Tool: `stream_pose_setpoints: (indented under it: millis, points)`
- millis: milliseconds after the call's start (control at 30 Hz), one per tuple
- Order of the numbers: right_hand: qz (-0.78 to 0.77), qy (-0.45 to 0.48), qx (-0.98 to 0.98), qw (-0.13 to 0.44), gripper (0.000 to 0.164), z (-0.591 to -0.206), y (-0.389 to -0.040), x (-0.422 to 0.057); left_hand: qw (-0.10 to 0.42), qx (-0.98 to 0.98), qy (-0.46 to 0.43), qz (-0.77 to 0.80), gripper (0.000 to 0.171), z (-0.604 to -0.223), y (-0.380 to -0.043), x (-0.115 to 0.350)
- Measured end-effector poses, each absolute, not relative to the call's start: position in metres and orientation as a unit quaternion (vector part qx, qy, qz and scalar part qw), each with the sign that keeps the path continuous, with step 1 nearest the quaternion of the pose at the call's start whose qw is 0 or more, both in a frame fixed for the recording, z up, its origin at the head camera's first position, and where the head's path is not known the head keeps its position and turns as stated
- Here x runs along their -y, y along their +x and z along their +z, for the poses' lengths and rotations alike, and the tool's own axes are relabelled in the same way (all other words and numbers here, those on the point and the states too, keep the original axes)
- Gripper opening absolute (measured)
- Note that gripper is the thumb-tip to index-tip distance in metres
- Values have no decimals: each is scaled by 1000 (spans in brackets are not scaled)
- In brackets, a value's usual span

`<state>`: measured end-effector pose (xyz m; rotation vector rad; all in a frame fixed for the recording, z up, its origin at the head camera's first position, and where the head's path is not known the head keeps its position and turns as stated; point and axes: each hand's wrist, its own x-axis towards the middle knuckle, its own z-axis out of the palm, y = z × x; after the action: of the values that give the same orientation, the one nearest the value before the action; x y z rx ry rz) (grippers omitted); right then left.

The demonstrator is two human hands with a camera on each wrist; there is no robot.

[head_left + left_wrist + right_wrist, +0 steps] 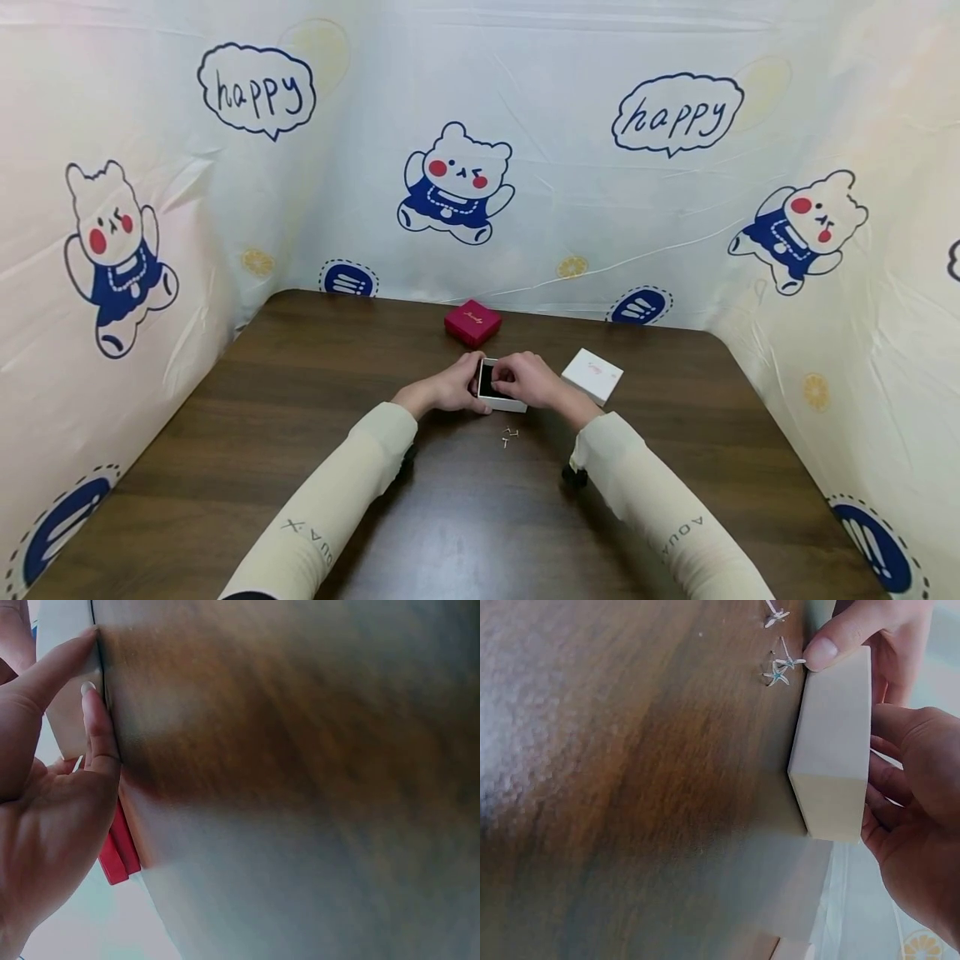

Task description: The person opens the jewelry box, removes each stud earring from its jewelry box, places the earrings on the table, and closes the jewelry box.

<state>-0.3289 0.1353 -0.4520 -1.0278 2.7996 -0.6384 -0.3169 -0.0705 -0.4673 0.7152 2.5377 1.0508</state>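
My left hand (pixel 452 385) grips the left end of a small white jewelry box (pixel 504 406) that stands open on the table, a black lining (pixel 486 382) inside it. In the right wrist view, the left thumb presses the box's near wall. My right hand (pixel 531 379) reaches in from the other side, its bent fingers and thumb together over the lining. The box wall hides those fingertips in the right wrist view; I cannot tell whether they pinch anything. Several star-shaped stud earrings (pixel 778 675) with bluish centres lie on the table just in front of the box.
Behind the box sits a dark red jewelry box (pixel 472 323), closed. To the right lies a white box lid (pixel 592 377) with faint lettering. The brown wooden table (pixel 360 367) is bordered by a patterned cloth (pixel 555 183) at the back and sides.
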Motion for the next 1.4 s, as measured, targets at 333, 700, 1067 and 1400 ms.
stream_pose_setpoints:
  millis: [333,700,1067,1400]
  points:
    - [-208,-353,-911,49,5,-450,-330,-136,145,-885,251,365,87,-467,-316,69]
    - [-146,-396,-907,12,8,-442,-322,-135,146,-887,254,358,89,-478,-323,70]
    - [-124,-394,-911,-1,7,-437,-317,-141,146,-887,254,358,86,-471,-321,70]
    - [-139,-412,-900,-8,6,-435,-311,-147,152,-887,248,357,88,-484,-331,71]
